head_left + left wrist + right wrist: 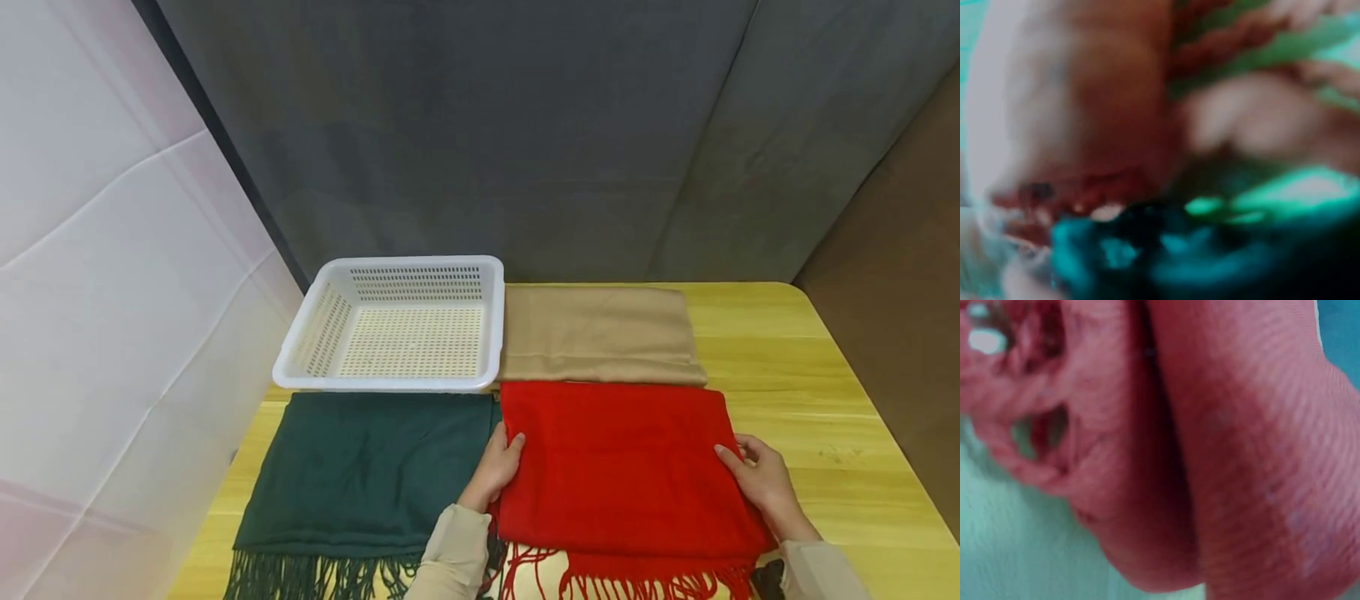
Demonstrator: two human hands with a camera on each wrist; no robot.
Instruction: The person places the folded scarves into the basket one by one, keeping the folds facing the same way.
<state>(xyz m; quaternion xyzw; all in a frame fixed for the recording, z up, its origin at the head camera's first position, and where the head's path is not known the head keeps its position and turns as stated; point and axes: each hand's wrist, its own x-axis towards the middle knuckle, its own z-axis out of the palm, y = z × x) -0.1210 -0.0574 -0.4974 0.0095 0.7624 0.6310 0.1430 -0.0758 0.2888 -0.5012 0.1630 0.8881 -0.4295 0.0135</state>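
Note:
A folded red scarf point(615, 475) with fringe along its near edge lies between my two hands in the head view. My left hand point(501, 463) holds its left edge, thumb on top and the other fingers mostly hidden. On the opposite edge, my right hand point(765, 482) grips the cloth the same way, thumb over the upper face. Close up in the right wrist view, the scarf's ribbed red cloth point(1260, 456) and twisted tassels point(1022, 394) fill most of the picture. The left wrist view is too blurred for detail.
A folded dark green scarf point(375, 475) with fringe lies left of the red one. Behind it stands a white perforated plastic basket point(390, 384) with nothing in it. A folded beige cloth point(600, 333) lies behind the red scarf. Yellow wooden tabletop point(832, 425) shows on the right.

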